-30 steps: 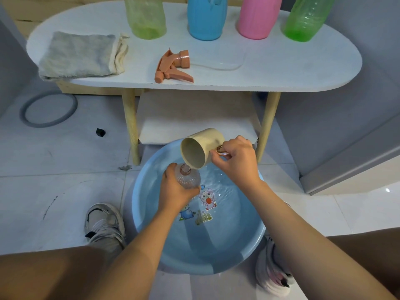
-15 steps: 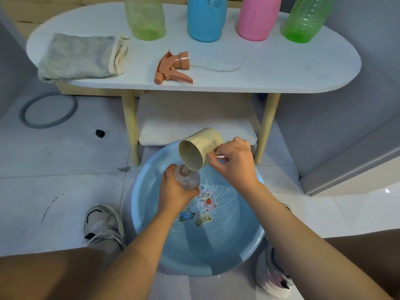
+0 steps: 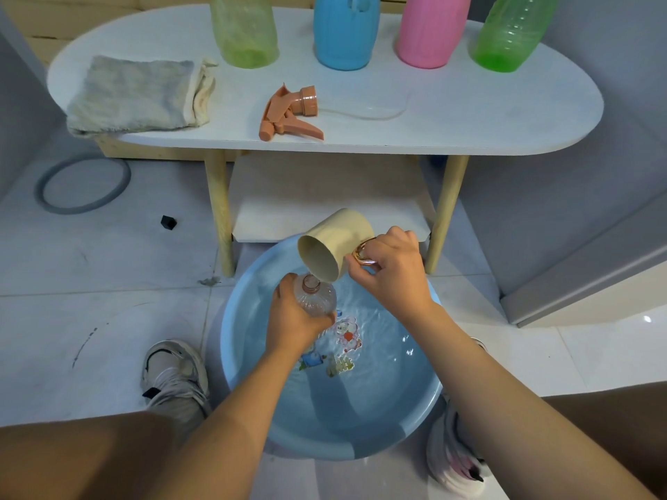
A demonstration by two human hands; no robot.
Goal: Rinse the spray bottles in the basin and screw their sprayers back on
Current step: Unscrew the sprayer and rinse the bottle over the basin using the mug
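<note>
A clear bottle (image 3: 317,299) with no top stands up over the blue basin (image 3: 252,373) of water. Its orange sprayer (image 3: 288,115) lies on its side on the white table (image 3: 469,113), near four coloured bottles (image 3: 343,34).

White oval table (image 3: 505,113), pale tiled floor (image 3: 90,319).

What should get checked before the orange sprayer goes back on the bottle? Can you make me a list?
1. Clear bottle held firmly by the left hand: ok.
2. Cup tipped over the bottle's mouth, right hand on its handle: ok.
3. Bottle over the basin, so spills land in it: ok.
4. Bottle rinsed enough: cannot tell.
5. Orange sprayer on the table, free to pick up: ok.
6. A hand free for it: not ok.
</note>
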